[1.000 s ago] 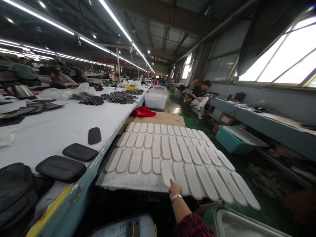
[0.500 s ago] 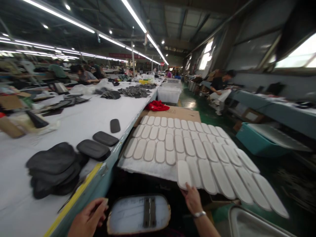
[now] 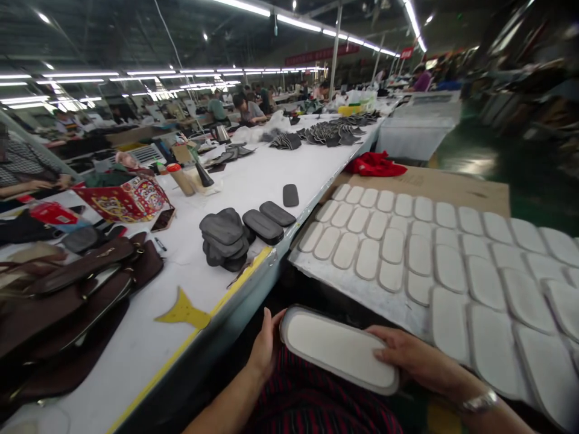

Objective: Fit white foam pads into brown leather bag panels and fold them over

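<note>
1. Both hands meet at one long, rounded panel [image 3: 335, 346], pale-faced with a grey rim, held slantwise above the person's red-and-black striped lap [image 3: 325, 398].
2. At its near-right end, the right hand [image 3: 402, 355] is closed on it, thumb pressed on the pale face; a silver band [image 3: 480, 401] circles that wrist.
3. Against its other end rests the left hand [image 3: 266, 345], partly curled, thumb raised; its fingers are largely hidden, so I cannot tell how firmly it grips.
4. To the right, matching pale panels [image 3: 456, 268] lie in overlapping rows, with brown cardboard [image 3: 465, 188] and red cloth [image 3: 376, 164] beyond.
5. To the left runs a white-topped worktable [image 3: 253, 169], bearing stacked black rounded pieces [image 3: 222, 235], a yellow fishtail-shaped piece [image 3: 183, 310] near its edge, and dark brown bags [image 3: 85, 301].
6. Farther back, co-workers sit under strip lights [image 3: 301, 25].
</note>
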A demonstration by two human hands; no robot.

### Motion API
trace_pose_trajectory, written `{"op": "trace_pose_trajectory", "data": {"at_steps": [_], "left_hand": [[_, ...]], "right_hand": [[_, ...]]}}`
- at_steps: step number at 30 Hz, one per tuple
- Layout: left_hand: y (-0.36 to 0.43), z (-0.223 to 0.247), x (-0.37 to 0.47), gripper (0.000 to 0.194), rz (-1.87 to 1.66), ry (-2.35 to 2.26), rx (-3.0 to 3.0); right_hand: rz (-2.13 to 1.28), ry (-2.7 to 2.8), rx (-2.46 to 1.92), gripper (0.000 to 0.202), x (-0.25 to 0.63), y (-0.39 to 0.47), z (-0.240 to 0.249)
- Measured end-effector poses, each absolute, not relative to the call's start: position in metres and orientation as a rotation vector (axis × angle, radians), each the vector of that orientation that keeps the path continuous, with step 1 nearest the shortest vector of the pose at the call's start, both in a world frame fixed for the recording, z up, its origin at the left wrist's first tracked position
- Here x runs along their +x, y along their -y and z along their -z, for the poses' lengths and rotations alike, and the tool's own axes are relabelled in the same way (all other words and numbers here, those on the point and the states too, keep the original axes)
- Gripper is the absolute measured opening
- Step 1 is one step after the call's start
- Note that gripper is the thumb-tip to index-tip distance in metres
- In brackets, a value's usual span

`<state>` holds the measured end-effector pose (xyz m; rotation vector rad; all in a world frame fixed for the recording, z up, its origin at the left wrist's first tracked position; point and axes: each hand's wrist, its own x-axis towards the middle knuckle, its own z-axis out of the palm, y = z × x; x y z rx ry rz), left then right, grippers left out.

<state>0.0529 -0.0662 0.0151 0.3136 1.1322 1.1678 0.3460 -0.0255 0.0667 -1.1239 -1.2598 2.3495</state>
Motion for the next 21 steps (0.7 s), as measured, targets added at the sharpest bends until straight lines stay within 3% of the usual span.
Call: {"op": "trace_pose_trajectory", "data": {"at_steps": [4, 7, 21], "left_hand": [[0.072, -0.021, 0.055, 0.055, -1.165, -1.244, 0.627], [0.073, -0.020, 0.056, 0.059, -1.114, -1.338, 0.778], [0.077, -0.019, 0.060, 0.055, -1.116, -1.435, 0.770]], "right_hand": [[-2.324, 1.327, -1.223, 0.044, 0.346, 0.019, -0.057], [-2.301, 1.385, -1.260, 0.045, 0.345, 0.016, -0.059], [-2.255, 1.594, -1.275, 0.045, 0.339, 0.011, -0.061]]}}
